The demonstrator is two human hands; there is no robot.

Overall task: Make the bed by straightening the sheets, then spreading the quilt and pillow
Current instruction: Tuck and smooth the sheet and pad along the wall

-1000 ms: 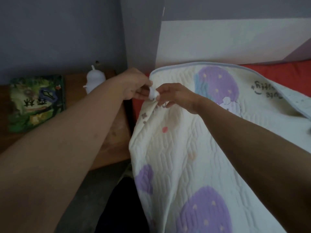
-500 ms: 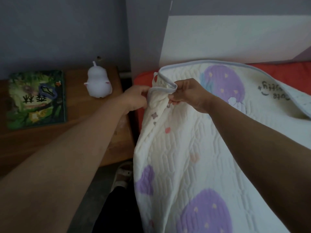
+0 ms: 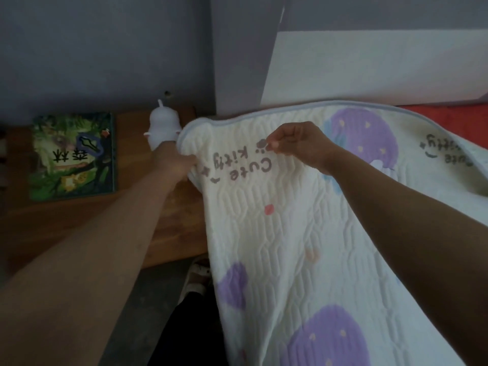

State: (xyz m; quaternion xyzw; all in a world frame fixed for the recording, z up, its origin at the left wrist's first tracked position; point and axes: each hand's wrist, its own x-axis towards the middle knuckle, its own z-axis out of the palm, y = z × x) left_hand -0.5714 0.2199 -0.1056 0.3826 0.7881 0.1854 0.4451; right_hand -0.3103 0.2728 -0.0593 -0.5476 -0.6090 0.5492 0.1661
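Note:
A cream quilt (image 3: pixel 290 233) with purple blobs and "Cute Kitty" lettering is lifted up over the bed. My left hand (image 3: pixel 174 161) grips its left edge just below the blue-trimmed top corner, fingers tucked behind the cloth. My right hand (image 3: pixel 295 142) pinches the quilt's face a little right of that corner, beside the lettering. The red sheet (image 3: pixel 449 117) shows at the far right behind the quilt. No pillow is in view.
A wooden bedside table (image 3: pixel 52 223) stands left of the bed with a green picture book (image 3: pixel 74 155) and a small white figurine (image 3: pixel 162 122) on it. A grey wall and a white headboard panel (image 3: pixel 369 67) rise behind. My dark trouser leg and a shoe (image 3: pixel 196 281) show below.
The folded-over top corner of the quilt has been opened out flat, showing the lettering. My hands have moved apart, the left to the edge, the right further right.

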